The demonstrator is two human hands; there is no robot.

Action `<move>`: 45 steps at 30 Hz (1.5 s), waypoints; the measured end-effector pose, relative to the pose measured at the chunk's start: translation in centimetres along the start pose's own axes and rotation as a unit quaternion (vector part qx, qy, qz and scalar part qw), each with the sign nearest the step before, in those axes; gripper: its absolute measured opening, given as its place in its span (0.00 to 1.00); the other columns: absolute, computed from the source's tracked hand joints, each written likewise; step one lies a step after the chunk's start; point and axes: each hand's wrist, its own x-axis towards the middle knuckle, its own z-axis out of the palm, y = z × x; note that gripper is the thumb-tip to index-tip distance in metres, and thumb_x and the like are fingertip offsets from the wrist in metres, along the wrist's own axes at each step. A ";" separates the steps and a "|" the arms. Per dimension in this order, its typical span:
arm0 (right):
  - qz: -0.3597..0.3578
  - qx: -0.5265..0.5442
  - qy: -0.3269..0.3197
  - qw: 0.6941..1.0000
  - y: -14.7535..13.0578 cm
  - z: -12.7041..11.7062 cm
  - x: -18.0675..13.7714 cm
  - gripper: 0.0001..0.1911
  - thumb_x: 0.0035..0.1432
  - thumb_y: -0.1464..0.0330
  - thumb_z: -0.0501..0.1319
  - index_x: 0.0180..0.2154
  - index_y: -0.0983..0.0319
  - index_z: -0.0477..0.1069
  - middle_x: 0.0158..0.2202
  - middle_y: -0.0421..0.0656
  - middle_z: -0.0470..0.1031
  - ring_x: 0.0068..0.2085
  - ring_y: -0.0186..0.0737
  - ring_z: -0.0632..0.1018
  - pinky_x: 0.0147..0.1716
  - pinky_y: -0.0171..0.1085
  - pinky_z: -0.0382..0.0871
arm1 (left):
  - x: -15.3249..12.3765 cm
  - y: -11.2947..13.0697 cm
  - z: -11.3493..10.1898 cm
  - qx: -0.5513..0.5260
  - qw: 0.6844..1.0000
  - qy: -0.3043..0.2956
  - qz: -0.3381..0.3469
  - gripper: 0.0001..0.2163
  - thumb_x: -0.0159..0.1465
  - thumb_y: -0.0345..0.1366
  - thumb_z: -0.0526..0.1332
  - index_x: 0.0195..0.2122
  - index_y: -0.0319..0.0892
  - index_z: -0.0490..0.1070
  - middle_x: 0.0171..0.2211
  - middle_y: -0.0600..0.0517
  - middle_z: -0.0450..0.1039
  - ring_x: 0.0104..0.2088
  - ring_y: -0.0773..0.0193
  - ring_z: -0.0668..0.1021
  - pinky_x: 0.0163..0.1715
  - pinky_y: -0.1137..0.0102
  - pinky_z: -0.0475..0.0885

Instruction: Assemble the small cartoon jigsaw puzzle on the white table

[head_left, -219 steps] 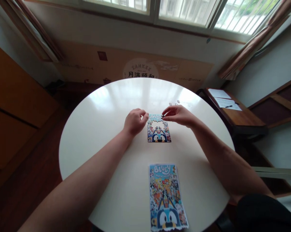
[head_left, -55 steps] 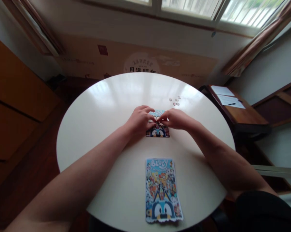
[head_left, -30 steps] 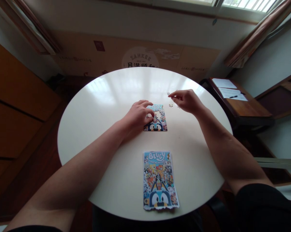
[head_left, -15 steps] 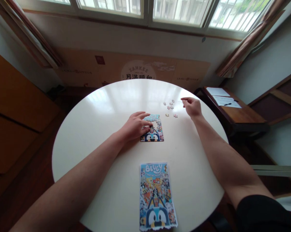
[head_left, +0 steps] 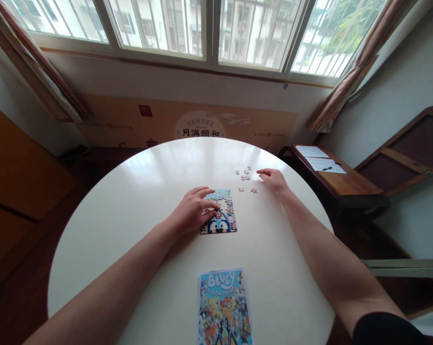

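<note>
A small, partly assembled jigsaw puzzle lies on the white round table, with a blue cartoon dog's face along its bottom and a pale gap in the middle. My left hand rests over its left side with fingers spread, covering part of the picture. To the right of several loose puzzle pieces, my right hand hovers close to the tabletop. Its fingers are curled together towards the pieces; anything between the tips is too small to make out. Two more loose pieces lie nearer to me.
A printed Bluey picture sheet lies at the near side of the table. Beyond the right edge stands a wooden side table with papers and a pen. Windows and a cardboard panel are at the back.
The view has tilted up, so the table sits lower in the picture. My right hand has come slightly closer to the loose pieces. My left hand stays on the puzzle.
</note>
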 end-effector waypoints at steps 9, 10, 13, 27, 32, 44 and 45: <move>-0.093 -0.085 -0.035 0.991 -2.4 1.6 -1.1 0.16 0.59 0.72 0.58 0.44 0.58 0.83 0.50 0.46 0.80 0.53 0.47 0.77 0.60 0.45 0.67 | -0.2 0.0 -0.3 -0.021 0.996 0.086 -0.018 0.05 0.65 0.32 0.63 0.34 0.46 0.80 0.52 0.47 0.76 0.54 0.51 0.75 0.55 0.49 0.72; -0.109 -0.099 -0.036 0.988 -2.7 1.9 -1.3 0.16 0.60 0.72 0.59 0.45 0.58 0.82 0.53 0.47 0.78 0.56 0.48 0.75 0.62 0.47 0.64 | -0.2 0.0 -0.4 -0.023 0.994 0.103 -0.032 0.05 0.66 0.32 0.63 0.35 0.45 0.79 0.51 0.47 0.77 0.53 0.51 0.76 0.54 0.49 0.73; -0.150 -0.171 -0.043 0.973 -3.3 2.7 -1.8 0.16 0.63 0.69 0.60 0.49 0.57 0.81 0.61 0.49 0.71 0.65 0.54 0.66 0.66 0.53 0.58 | -0.3 -0.3 -0.7 -0.024 0.986 0.151 -0.067 0.05 0.66 0.32 0.62 0.35 0.44 0.79 0.48 0.46 0.78 0.51 0.52 0.76 0.52 0.50 0.73; -0.154 -0.228 -0.046 0.960 -4.7 2.0 -3.0 0.10 0.62 0.62 0.64 0.40 0.58 0.82 0.66 0.51 0.65 0.70 0.61 0.58 0.65 0.60 0.54 | -0.4 -0.7 -0.7 -0.012 0.970 0.219 -0.108 0.06 0.64 0.29 0.62 0.37 0.42 0.79 0.44 0.46 0.79 0.49 0.52 0.77 0.51 0.52 0.74; -0.141 -0.240 -0.064 0.958 -5.6 2.0 -3.4 0.09 0.60 0.63 0.64 0.38 0.57 0.83 0.66 0.48 0.66 0.70 0.60 0.58 0.65 0.58 0.53 | -0.3 -0.6 -0.8 -0.010 0.968 0.225 -0.107 0.06 0.64 0.29 0.62 0.36 0.42 0.79 0.43 0.45 0.79 0.48 0.52 0.77 0.51 0.53 0.74; -0.074 -0.221 -0.121 0.965 -5.7 1.4 -2.8 0.07 0.57 0.66 0.65 0.37 0.59 0.82 0.66 0.51 0.65 0.71 0.63 0.55 0.65 0.63 0.50 | -0.4 -0.5 -0.8 -0.013 0.968 0.231 -0.098 0.05 0.64 0.29 0.63 0.35 0.42 0.79 0.43 0.46 0.79 0.47 0.53 0.77 0.49 0.53 0.76; -0.076 -0.222 -0.118 0.965 -5.7 1.1 -2.8 0.07 0.57 0.66 0.65 0.36 0.59 0.82 0.66 0.50 0.66 0.71 0.64 0.55 0.65 0.65 0.50 | -0.4 -0.5 -0.8 -0.015 0.968 0.232 -0.098 0.05 0.64 0.29 0.63 0.35 0.42 0.79 0.43 0.46 0.79 0.47 0.53 0.77 0.49 0.53 0.75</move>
